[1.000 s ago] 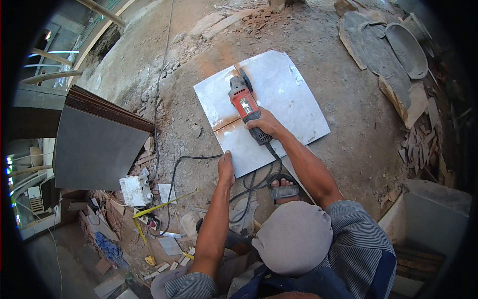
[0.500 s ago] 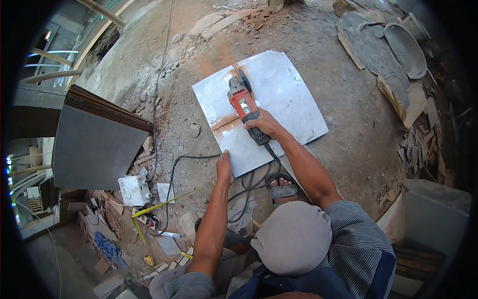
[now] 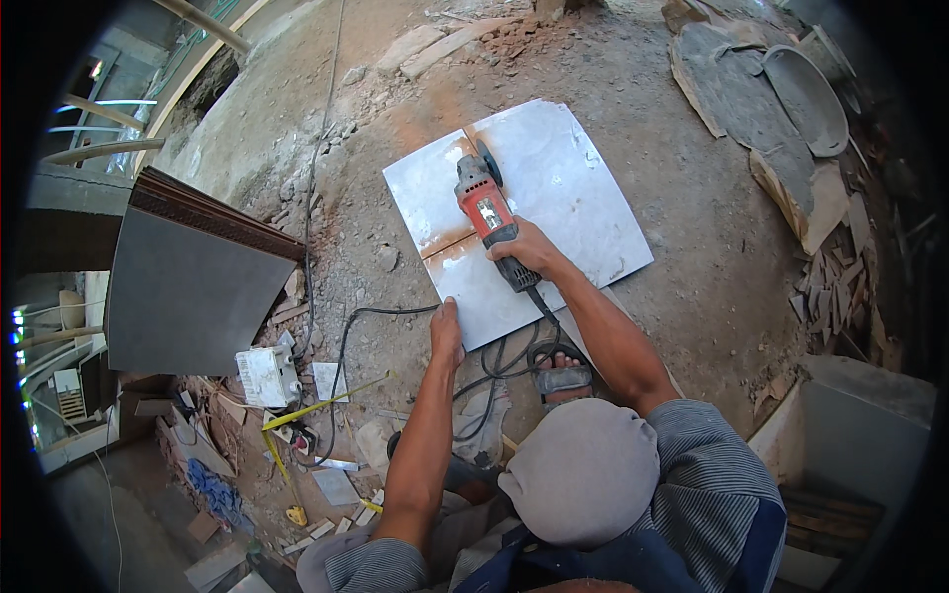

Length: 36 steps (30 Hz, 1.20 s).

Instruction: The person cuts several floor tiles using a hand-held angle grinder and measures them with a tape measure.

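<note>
My right hand (image 3: 526,245) is closed round the black rear body of a red and black angle grinder (image 3: 488,210). Its dark disc (image 3: 489,163) stands on edge by a brown-dusted cut line, close to the far edge of a large pale tile (image 3: 573,212). That tile lies on the dirt ground, and a second brown line runs across its left part. At the near left corner my left hand (image 3: 447,334) grips the tile's edge, thumb on top; its other fingers are mostly hidden. A black cord (image 3: 544,301) runs from the grinder's rear toward my sandalled foot (image 3: 561,376).
Several dark tiles (image 3: 198,282) lean in a stack at left. Nearby lie a white box (image 3: 267,378), a yellow tape measure (image 3: 297,515), a blue rag (image 3: 217,494) and tile scraps. A grey basin (image 3: 806,99) and broken pieces (image 3: 830,292) lie at right.
The grinder and my right hand have shifted very slightly nearer and to the right. My left hand stays at the tile's corner.
</note>
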Motion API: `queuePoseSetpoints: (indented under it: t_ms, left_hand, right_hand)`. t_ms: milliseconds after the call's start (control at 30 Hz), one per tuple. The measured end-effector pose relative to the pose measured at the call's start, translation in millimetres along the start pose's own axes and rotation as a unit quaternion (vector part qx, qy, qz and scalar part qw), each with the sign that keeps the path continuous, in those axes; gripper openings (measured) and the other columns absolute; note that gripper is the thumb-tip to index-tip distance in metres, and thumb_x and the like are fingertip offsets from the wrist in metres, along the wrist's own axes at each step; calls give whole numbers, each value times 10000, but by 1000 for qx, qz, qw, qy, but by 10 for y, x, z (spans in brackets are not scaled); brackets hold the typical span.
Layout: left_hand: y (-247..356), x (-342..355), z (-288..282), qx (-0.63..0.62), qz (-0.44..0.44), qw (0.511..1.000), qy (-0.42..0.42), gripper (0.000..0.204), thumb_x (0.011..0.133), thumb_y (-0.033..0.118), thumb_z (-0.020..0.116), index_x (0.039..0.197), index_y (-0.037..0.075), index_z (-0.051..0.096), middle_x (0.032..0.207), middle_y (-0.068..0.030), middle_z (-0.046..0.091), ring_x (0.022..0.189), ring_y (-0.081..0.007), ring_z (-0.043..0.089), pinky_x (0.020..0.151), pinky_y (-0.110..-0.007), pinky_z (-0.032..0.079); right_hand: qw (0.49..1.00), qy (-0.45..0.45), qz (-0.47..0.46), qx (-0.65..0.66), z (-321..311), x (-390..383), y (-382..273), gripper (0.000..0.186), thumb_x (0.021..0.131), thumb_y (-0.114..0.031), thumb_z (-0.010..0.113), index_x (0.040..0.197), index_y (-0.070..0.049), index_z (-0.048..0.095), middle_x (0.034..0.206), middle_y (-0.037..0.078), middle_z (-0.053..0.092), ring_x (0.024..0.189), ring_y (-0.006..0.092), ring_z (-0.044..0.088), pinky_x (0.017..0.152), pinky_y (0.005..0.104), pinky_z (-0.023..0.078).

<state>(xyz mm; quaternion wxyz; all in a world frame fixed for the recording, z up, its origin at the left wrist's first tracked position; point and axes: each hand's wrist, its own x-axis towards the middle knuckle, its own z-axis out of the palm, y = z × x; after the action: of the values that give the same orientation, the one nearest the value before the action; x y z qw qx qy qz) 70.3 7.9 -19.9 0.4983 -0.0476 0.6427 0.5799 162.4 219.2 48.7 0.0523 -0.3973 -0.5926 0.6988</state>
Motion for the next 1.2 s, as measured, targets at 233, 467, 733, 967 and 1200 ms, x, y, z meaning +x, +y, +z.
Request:
queuePoseSetpoints:
  t_ms: [233,467,733,967,1200]
  left_hand:
    - [-26,22,-6,1,-2,1000,8,416,1025,283,352,1183,-68,509,1099,-154,614,942,-227,611,882,-367,472]
    - [-77,78,-55,3,17,1000,-10,416,1023,283,349,1192,-62,509,1115,-151,614,960,-228,616,884,-364,476]
    - [-39,40,-24,-3,4,1000,-3,407,1027,275,348,1190,-59,511,1104,-144,616,956,-224,616,877,-363,481]
    - [-42,29,-11,-22,12,1000,1,422,1020,310,393,1158,-63,532,1035,-127,619,889,-199,591,838,-344,472]
    - [-52,45,-33,6,6,1000,-5,417,1025,288,356,1188,-64,508,1102,-148,612,951,-228,616,869,-369,484]
  right_hand:
    - [1000,4,-16,-2,0,-141,73,585,602,-195,777,1095,23,550,896,95,623,767,186,599,716,300,491]
    - [1000,-3,-15,-17,-6,-172,88,547,622,-164,764,1091,-1,534,862,56,589,729,153,574,676,283,484]
    - [1000,-9,-9,-1,-7,-160,76,543,622,-164,764,1086,-1,535,856,55,587,730,150,572,678,282,483]
    - [999,-2,-16,-28,-11,-348,136,553,619,-174,766,1081,18,530,864,68,591,740,155,577,694,285,486]
    - [1000,-13,-1,1,-14,-258,25,563,621,-172,766,1092,18,525,865,70,592,736,155,579,692,284,488]
